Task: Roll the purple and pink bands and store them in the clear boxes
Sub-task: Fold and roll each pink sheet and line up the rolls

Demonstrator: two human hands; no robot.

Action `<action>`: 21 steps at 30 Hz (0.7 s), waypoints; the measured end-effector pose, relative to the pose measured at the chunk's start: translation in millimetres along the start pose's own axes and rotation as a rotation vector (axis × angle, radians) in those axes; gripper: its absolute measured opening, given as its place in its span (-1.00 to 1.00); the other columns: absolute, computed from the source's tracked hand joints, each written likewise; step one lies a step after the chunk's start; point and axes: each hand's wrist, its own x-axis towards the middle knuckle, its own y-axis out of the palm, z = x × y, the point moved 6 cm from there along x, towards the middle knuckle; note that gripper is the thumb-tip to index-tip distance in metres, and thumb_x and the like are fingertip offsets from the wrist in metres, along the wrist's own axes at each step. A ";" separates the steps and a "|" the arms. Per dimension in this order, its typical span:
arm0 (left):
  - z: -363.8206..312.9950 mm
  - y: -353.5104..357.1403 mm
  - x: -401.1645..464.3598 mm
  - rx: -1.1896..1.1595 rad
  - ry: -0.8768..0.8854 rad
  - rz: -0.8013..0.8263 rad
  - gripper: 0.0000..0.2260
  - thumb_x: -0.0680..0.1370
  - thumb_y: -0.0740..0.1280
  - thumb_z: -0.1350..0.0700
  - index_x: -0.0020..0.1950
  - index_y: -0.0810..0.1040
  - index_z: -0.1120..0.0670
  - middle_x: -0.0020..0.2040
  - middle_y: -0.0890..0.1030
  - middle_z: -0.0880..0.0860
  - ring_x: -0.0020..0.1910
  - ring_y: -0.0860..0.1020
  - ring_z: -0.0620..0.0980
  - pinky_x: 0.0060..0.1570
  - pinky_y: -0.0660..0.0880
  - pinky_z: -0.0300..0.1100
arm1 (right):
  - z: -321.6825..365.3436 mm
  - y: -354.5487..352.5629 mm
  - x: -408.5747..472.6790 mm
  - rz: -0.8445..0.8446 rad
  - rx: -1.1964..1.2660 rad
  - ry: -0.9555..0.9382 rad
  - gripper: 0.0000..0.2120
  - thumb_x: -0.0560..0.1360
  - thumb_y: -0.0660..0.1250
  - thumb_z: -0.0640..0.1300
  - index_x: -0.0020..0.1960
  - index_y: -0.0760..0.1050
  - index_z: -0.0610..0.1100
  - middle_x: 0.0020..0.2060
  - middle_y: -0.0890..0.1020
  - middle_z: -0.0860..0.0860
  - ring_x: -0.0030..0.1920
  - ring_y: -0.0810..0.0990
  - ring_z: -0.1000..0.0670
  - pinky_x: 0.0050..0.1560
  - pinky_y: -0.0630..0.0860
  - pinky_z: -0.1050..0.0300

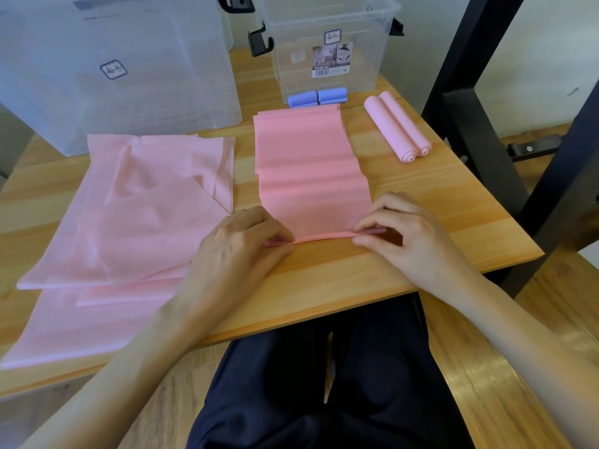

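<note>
Grip: left hand (240, 241) and right hand (393, 236) pinch the near edge of a flat salmon-pink rubber band (311, 170), starting a tight roll.
Band: stretched lengthwise on the wooden counter (421, 202), so it rolls straight.
Beyond: two finished pale-pink rolls (397, 126) wait beside the small clear plastic box (327, 47).

1. Pink band (311, 170) flat on tabletop (437, 202), near edge rolled thin.
2. Left hand (241, 246) and right hand (398, 233) pinching roll ends.
3. Two pink rolls (397, 126) right; purple rolls (317, 97) touching clear box (327, 43).
4. Loose pink bands (129, 215) heaped left.
</note>
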 end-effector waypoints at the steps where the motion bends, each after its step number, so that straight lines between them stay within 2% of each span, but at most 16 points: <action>1: 1.0 0.4 0.9 -0.019 -0.017 0.004 -0.93 0.57 0.38 0.03 -0.04 0.66 -0.03 -0.08 0.56 -0.13 -0.10 0.54 -0.09 -0.15 0.52 -0.11 | -0.4 0.5 1.7 0.001 -0.001 0.015 -0.76 0.49 0.34 -0.01 -0.03 0.66 -0.16 -0.13 0.54 0.09 -0.03 0.46 0.09 0.04 0.42 0.22; 3: 3.3 0.6 3.5 -0.057 -0.038 0.022 -0.92 0.58 0.37 0.04 -0.05 0.65 -0.03 -0.10 0.55 -0.13 -0.12 0.54 -0.11 -0.16 0.55 -0.04 | 1.0 0.6 4.4 0.019 -0.015 0.019 -0.75 0.50 0.30 0.00 -0.05 0.66 -0.14 -0.17 0.54 0.13 -0.05 0.41 0.11 0.07 0.35 0.29; 6: 8.4 0.8 5.8 -0.120 -0.087 0.098 -0.90 0.58 0.34 0.04 -0.04 0.65 -0.02 -0.10 0.56 -0.14 -0.11 0.55 -0.16 -0.07 0.53 -0.10 | 3.0 -2.2 4.4 0.071 0.034 0.048 -0.76 0.50 0.29 0.03 -0.08 0.66 -0.08 -0.19 0.55 0.21 -0.06 0.41 0.16 0.09 0.26 0.39; 8: 11.0 1.3 5.2 -0.137 -0.123 0.136 -0.90 0.58 0.32 0.04 -0.04 0.64 -0.04 -0.10 0.58 -0.15 -0.09 0.55 -0.17 -0.04 0.51 -0.14 | 0.8 -2.5 4.5 0.094 0.069 0.103 -0.84 0.48 0.34 0.02 -0.11 0.65 -0.03 -0.22 0.55 0.22 -0.04 0.43 0.19 0.04 0.26 0.40; 11: 11.9 2.4 4.9 -0.150 -0.166 0.096 -0.95 0.55 0.37 0.08 -0.06 0.62 -0.05 -0.11 0.57 -0.14 -0.11 0.54 -0.18 -0.06 0.53 -0.11 | -3.8 -2.1 5.6 0.066 0.104 0.178 -0.96 0.46 0.46 -0.05 -0.16 0.61 0.02 -0.20 0.57 0.16 -0.07 0.47 0.16 -0.06 0.33 0.41; 13: 9.6 1.4 4.5 -0.132 -0.139 0.037 -0.96 0.53 0.40 0.11 -0.07 0.62 -0.03 -0.11 0.54 -0.14 -0.14 0.54 -0.18 -0.10 0.53 -0.12 | -5.1 -1.4 5.4 0.055 0.102 0.184 -0.95 0.46 0.46 -0.06 -0.16 0.61 0.01 -0.18 0.55 0.13 -0.08 0.48 0.16 -0.06 0.34 0.45; 16: 4.8 -1.3 0.8 -0.087 -0.062 0.003 -0.98 0.54 0.42 0.12 -0.08 0.64 0.01 -0.12 0.54 -0.12 -0.17 0.52 -0.15 -0.16 0.54 -0.08 | -4.1 -0.7 3.1 0.064 0.053 0.128 -0.88 0.48 0.38 0.00 -0.12 0.64 -0.03 -0.17 0.53 0.12 -0.05 0.47 0.14 -0.01 0.35 0.35; 18: 5.1 -1.9 -2.8 -0.073 -0.036 0.001 -0.96 0.54 0.42 0.08 -0.04 0.66 0.01 -0.10 0.54 -0.11 -0.14 0.53 -0.13 -0.14 0.55 -0.05 | -4.0 -1.7 0.5 0.058 0.053 0.097 -0.82 0.46 0.37 0.03 -0.09 0.66 -0.06 -0.16 0.54 0.12 -0.03 0.47 0.12 0.01 0.36 0.33; 21: 10.4 -1.9 -4.2 -0.136 -0.073 0.012 -0.90 0.53 0.40 0.03 0.00 0.68 -0.01 -0.05 0.55 -0.12 -0.09 0.56 -0.15 -0.08 0.57 -0.09 | -2.5 -2.8 -0.5 0.027 0.076 0.073 -0.84 0.46 0.40 -0.02 -0.07 0.68 -0.09 -0.16 0.56 0.11 -0.02 0.49 0.11 0.04 0.38 0.34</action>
